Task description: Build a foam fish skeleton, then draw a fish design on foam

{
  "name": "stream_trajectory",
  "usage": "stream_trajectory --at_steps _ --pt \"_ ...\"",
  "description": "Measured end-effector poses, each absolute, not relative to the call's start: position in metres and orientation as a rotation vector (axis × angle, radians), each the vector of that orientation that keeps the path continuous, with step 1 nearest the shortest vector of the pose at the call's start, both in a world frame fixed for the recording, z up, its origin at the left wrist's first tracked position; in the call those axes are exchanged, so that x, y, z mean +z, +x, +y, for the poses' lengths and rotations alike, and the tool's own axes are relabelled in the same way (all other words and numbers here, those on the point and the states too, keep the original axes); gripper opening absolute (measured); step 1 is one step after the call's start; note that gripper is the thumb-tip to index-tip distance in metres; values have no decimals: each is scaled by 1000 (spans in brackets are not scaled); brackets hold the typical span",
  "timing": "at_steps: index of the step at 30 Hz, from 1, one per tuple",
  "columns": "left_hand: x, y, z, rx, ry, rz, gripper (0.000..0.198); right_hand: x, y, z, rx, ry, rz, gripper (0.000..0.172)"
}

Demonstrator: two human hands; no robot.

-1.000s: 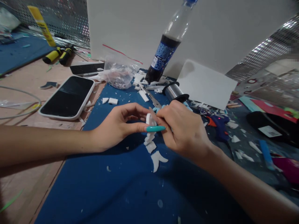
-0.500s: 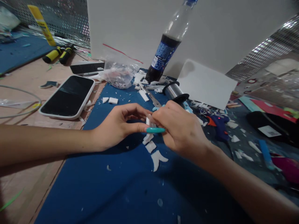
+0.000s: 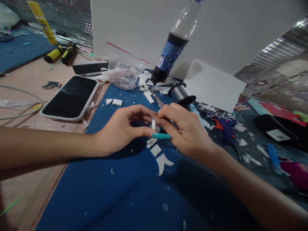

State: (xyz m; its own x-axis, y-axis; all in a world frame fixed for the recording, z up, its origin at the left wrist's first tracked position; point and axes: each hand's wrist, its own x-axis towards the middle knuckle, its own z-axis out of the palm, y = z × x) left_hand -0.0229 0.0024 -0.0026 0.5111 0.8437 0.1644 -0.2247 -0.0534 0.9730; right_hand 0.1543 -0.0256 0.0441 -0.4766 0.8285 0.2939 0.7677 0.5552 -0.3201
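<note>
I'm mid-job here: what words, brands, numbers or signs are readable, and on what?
None readable for certain.
Blue label on the bottle: white print, too blurred.
Yellow tube: dark print, too blurred.
White sticker on the black object: print too small.

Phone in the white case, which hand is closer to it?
Left. The left hand is to the right of the phone, apart from it; the right hand is farther right, beyond the left hand.
</note>
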Motion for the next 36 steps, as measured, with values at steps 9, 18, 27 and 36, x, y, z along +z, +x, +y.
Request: stream_trajectory --at_steps 9,18,27,36 --pt "-2 -22 2 944 1442 656 49 43 155 -23 391 -1323 -2355 32" --pt "0 -27 0 918 1743 774 46 41 152 -25 539 -1419 -2339 50" --pt "-2 -30 2 952 2193 675 40 40 149 -30 974 -1472 -2250 56" --pt "-5 -31 8 1306 2736 734 41 36 146 -31 1182 -1320 -1997 52"
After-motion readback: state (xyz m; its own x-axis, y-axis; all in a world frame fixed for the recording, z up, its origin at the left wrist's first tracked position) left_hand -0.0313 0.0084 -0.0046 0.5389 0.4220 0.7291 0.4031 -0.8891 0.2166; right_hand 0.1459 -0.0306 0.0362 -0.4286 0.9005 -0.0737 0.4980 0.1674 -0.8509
